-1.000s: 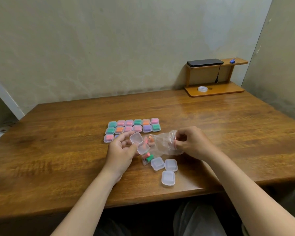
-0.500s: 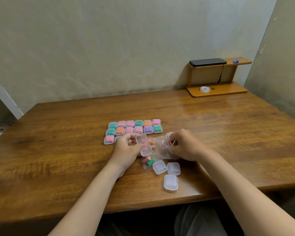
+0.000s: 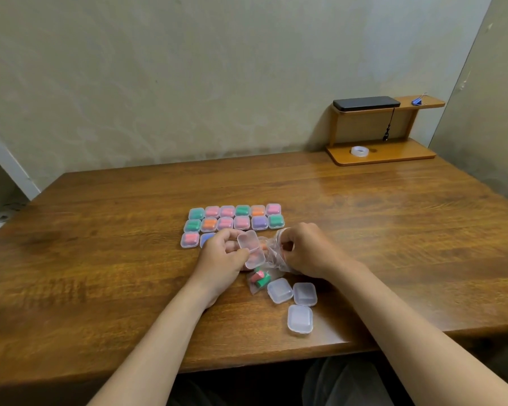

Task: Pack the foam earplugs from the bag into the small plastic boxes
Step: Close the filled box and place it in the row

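Desk (image 3: pixel 100 273): brown wood, glossy, grain running left to right.
- Middle: filled boxes (image 3: pixel 235 218), lids shut, two rows of six set edge to edge. Two more begin a third row at its left, on the side toward the front edge.
- Near the front edge, right of middle: three empty boxes (image 3: pixel 299 319), shut, two side by side and one just in front.
- Just left of these: end of a clear bag (image 3: pixel 251 285) holding red and green earplugs (image 3: pixel 260 278).
- Far right corner: small wooden shelf (image 3: pixel 381 155).
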A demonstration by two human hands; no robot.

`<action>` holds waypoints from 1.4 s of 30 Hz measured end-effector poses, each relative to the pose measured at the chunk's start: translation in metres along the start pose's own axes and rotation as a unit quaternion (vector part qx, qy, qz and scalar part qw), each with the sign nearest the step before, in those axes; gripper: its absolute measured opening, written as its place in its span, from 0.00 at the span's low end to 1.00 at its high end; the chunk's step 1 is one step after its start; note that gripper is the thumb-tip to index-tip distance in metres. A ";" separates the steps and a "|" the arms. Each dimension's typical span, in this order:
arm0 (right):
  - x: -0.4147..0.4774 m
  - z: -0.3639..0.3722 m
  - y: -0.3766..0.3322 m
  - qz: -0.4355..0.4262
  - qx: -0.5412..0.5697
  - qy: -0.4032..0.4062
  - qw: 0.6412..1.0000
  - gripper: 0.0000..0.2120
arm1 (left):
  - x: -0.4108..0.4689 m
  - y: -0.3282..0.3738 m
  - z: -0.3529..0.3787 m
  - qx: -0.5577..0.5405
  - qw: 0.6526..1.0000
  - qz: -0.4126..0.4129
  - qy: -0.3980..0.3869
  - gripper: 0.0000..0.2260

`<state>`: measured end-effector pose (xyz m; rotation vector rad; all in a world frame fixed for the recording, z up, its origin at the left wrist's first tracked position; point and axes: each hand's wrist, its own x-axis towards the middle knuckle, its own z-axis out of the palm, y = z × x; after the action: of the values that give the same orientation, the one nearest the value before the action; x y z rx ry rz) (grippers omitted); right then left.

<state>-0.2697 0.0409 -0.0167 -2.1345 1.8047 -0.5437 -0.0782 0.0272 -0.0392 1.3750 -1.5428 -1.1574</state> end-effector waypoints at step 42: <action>-0.043 -0.051 0.038 -0.040 0.172 0.137 0.975 0.08 | -0.014 0.012 0.004 -0.038 0.997 0.023 0.065 0.11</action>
<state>-0.3326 0.0778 0.0070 -1.9721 1.6097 -1.1305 -0.0841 0.0415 -0.0289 1.3319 -1.4174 -1.0658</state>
